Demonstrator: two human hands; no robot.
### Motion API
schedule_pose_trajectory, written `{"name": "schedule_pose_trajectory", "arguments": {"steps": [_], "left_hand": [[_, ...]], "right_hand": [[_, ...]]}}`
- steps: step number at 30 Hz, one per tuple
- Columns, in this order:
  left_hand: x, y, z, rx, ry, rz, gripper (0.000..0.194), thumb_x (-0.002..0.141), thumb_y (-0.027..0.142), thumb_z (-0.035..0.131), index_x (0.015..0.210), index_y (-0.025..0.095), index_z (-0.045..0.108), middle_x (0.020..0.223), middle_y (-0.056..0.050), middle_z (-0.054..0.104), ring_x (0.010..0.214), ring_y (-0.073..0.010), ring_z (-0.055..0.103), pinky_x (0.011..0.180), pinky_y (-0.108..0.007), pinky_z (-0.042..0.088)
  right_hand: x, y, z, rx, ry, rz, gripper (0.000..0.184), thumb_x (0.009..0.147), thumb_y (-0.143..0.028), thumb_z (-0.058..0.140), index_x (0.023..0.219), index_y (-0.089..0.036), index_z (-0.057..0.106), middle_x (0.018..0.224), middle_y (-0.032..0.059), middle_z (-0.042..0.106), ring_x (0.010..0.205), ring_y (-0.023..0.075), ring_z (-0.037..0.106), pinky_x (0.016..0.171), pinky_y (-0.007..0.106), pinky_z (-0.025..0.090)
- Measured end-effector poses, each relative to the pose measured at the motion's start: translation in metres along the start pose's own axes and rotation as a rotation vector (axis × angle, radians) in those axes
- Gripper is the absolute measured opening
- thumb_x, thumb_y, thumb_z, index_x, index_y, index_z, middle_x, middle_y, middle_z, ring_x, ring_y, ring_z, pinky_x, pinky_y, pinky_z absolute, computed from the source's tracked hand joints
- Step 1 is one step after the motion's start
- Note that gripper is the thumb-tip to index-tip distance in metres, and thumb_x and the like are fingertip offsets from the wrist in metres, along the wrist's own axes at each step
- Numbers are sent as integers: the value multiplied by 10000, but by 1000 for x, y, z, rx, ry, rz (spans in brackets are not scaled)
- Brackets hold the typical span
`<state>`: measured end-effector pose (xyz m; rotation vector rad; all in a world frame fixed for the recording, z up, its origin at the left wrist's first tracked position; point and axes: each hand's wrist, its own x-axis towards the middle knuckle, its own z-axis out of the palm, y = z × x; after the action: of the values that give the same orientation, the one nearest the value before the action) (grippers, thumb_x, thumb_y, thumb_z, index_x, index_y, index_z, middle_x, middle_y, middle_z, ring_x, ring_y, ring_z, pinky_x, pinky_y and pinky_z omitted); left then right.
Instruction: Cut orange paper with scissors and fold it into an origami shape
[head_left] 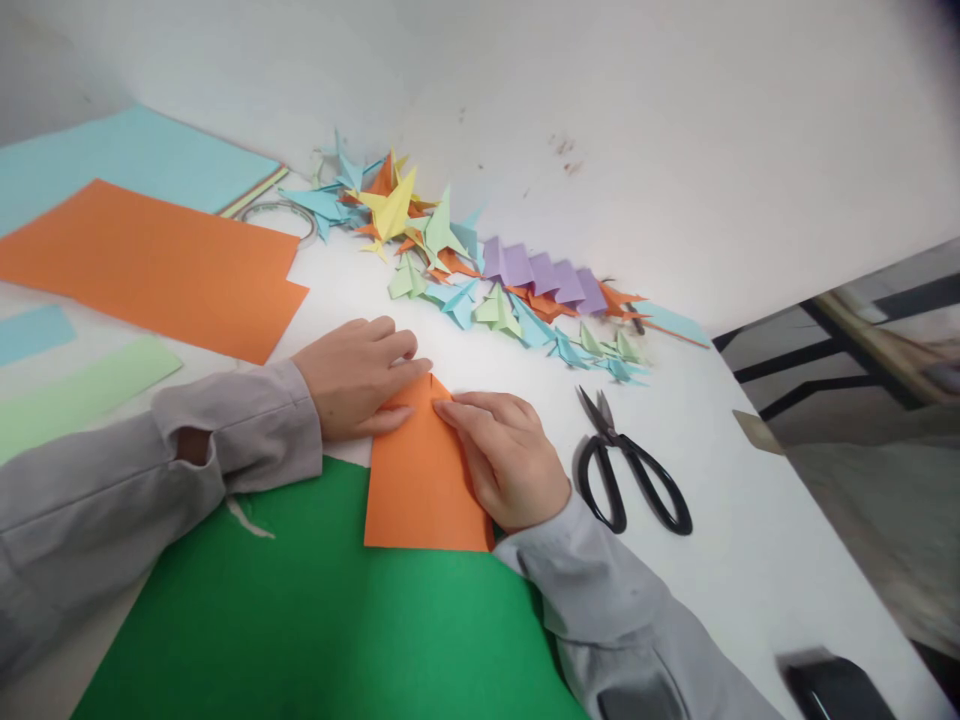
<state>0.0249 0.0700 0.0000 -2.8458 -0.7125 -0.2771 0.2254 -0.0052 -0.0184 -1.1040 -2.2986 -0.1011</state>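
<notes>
A sheet of orange paper [420, 490] lies partly on a large green sheet [337, 620], its upper end folded to a point. My left hand [364, 380] has its thumb and index finger pressed on the paper's upper left edge, the other fingers curled. On the right side, my right hand [506, 445] grips the paper's edge, thumb and fingertips together close under the peak. Its lower fingers are partly hidden. Black-handled scissors [615, 450] lie slightly open to the right of my right hand, touching neither hand.
Folded paper stars and planes [397, 210] line the wall behind, beside a purple pleated strip [540, 270]. At left lie orange sheets [165, 260], blue sheets [135, 160], a green strip [90, 385] and a tape roll [307, 225]. A black object [840, 690] sits near the table's right edge.
</notes>
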Motion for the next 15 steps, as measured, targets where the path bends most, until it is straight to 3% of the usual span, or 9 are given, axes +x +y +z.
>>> {"name": "schedule_pose_trajectory", "arguments": {"steps": [10, 15], "left_hand": [[-1, 2, -1, -14, 15, 2, 382, 807, 386, 442, 1131, 214, 550, 1003, -120, 545, 827, -229, 454, 695, -365, 360], [-1, 3, -2, -6, 12, -8, 384, 810, 394, 433, 1132, 220, 551, 1008, -124, 546, 833, -240, 457, 686, -369, 361]], "right_hand": [[0, 0, -1, -13, -14, -12, 339, 765, -19, 404, 1042, -114, 575, 921, 116, 667, 980, 211, 568, 829, 386, 451], [-1, -1, 0, -29, -20, 20, 355, 761, -17, 395, 1049, -131, 570, 907, 104, 683, 1009, 220, 565, 904, 454, 377]]}}
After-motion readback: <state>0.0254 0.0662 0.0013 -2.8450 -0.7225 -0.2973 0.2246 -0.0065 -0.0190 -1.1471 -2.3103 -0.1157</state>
